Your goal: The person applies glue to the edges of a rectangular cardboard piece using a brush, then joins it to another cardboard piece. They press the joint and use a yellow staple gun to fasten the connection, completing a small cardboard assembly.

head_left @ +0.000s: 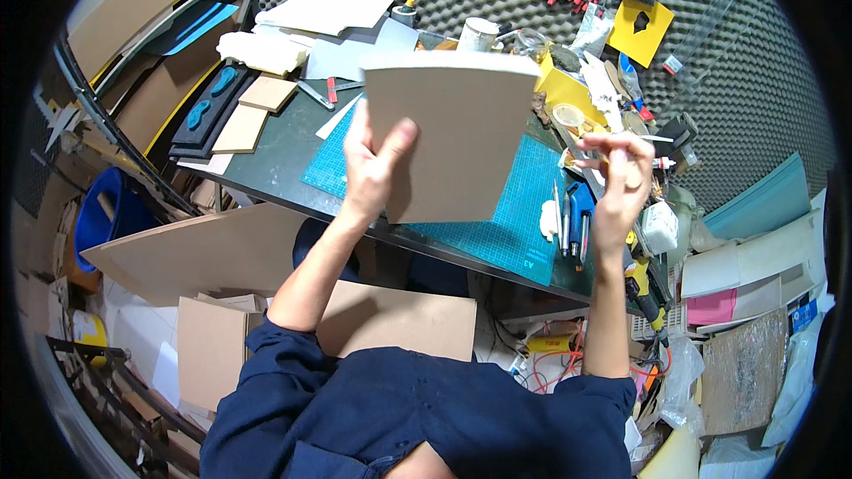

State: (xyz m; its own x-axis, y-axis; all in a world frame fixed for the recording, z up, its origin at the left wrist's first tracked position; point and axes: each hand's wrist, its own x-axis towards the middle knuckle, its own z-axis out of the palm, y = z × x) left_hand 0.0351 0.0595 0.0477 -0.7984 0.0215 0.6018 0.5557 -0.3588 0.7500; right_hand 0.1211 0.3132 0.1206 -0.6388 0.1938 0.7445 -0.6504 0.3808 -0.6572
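My left hand [373, 164] grips a flat brown-grey board [457, 137] by its left edge, thumb on the near face. The board is held up over a teal cutting mat [524, 186], and a pale edge shows along its top. Up at the right, above the mat's right side, my right hand [624, 182] is raised with its fingers curled together. Whatever lies between those fingers is too small to make out. Below and left of that hand, a blue-handled tool [579, 208] and several slim pens or knives lie on the mat next to a crumpled white wad [548, 221].
Left on the dark table [266, 173] are wood pieces [238, 129], black pads with teal shapes [211, 106] and a red-and-silver tool [333, 89]. A white cup [478, 34] and yellow box [564, 89] stand behind. Cardboard sheets [399, 319] lean below the front edge.
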